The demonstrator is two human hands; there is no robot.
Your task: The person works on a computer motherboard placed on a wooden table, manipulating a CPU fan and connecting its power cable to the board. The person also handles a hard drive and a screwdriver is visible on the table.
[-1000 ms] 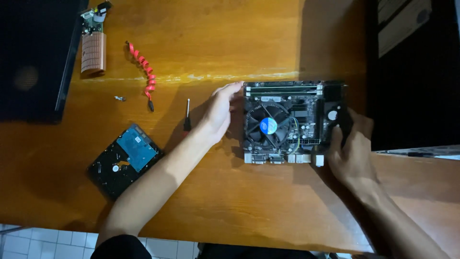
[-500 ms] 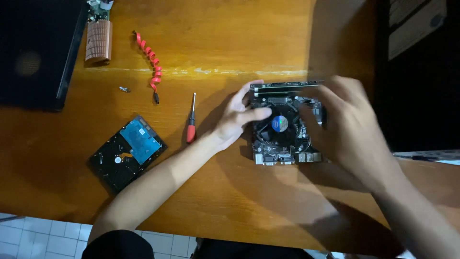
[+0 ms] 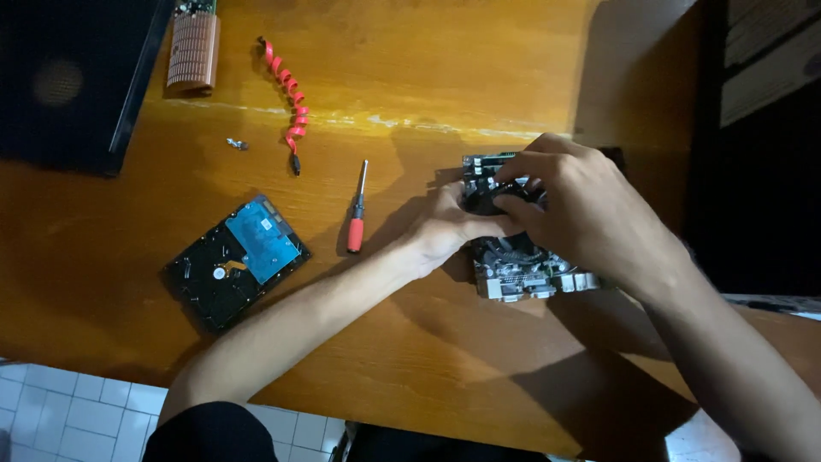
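A computer motherboard (image 3: 526, 274) lies on the wooden table (image 3: 410, 85), right of centre. Its black cooler fan (image 3: 492, 198) is mostly hidden under my hands. My left hand (image 3: 449, 227) grips the fan from the left side. My right hand (image 3: 590, 210) covers the fan and the board's middle from above, fingers curled over it. A screwdriver with a red handle (image 3: 356, 214) rests on the table just left of my left hand.
A hard drive with a blue circuit board (image 3: 235, 261) lies at the left. A red coiled cable (image 3: 289, 90), a small screw (image 3: 237, 144) and a copper-coloured heatsink (image 3: 193, 51) sit at the back. A dark case (image 3: 68, 77) fills the back left corner.
Both hands have closed in from the board's edges onto the fan at its middle. The view has shifted a little, so the board sits farther right.
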